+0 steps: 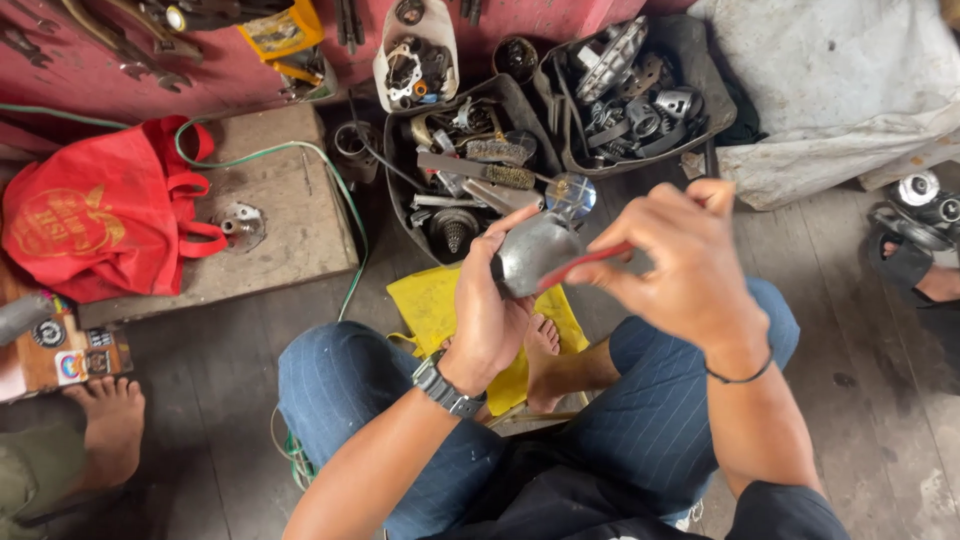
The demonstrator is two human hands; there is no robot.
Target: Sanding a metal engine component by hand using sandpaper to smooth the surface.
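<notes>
The left hand wraps its fingers around a grey metal part, thumb pressed along its near side, holding it up over the lap. The right hand pinches a thin red tool between thumb and curled fingers; the tool's tip touches the part. A round shiny end sticks up from the part's top.

Below the hands lie a yellow cloth and a bare foot, between the blue trouser knees. A watch sits on the left wrist, a black band on the right.

Beyond the hands stand two dark trays. The near tray holds wire brushes, a cone-shaped gear and loose tools, partly hidden by the part. The far tray holds gears, rings and a round housing. A white jug cut open holds small parts. A red bag lies on a wooden board at left, with a green hose looping past. Another person's foot rests at lower left.
</notes>
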